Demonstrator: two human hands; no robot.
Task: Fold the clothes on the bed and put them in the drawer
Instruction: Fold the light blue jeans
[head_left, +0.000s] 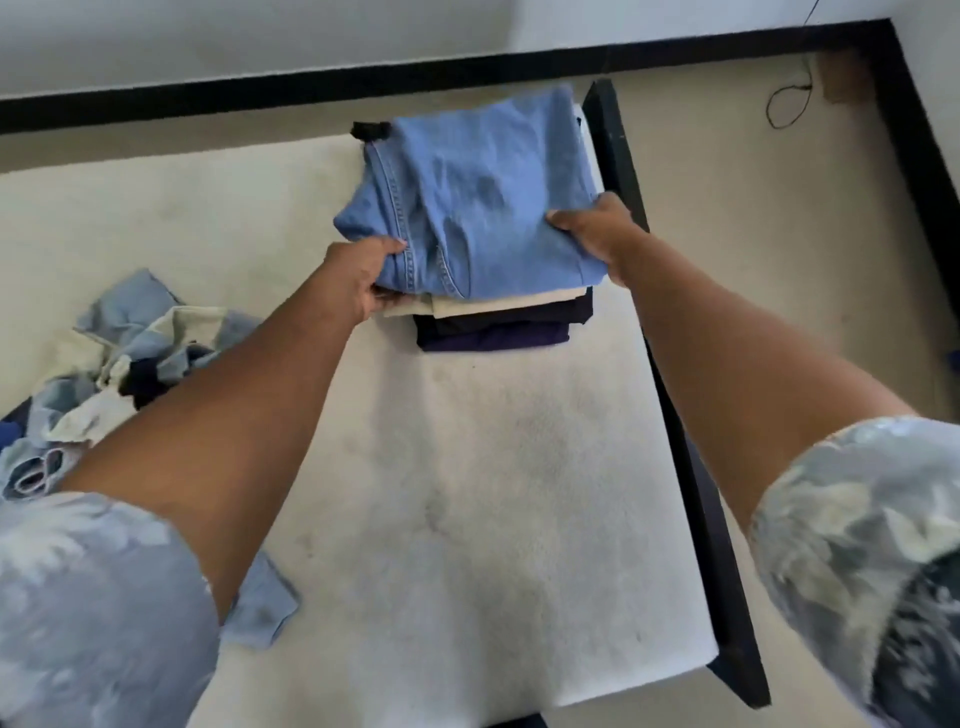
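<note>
Folded denim garment (483, 192) tops the folded stack (498, 325) on the bed (493, 493). Left hand (363, 280) grip pinches its near-left corner; right hand (597, 231) grip curls over its right edge. Unfolded pile (119, 364) lies left of the stack.

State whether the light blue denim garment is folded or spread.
Folded: the light blue denim garment forms a compact block atop stacked folded clothes.

From my feed I see a beige floor (753, 218) beyond the bed, meeting a pale wall (208, 36) along a black baseboard (260, 101) that turns the corner at upper right. A thin black cord (789, 106) loops on the floor near that corner, just beside a small brownish object (844, 78) too blurred to identify. Something blue (953, 358) shows at the right edge.
</note>
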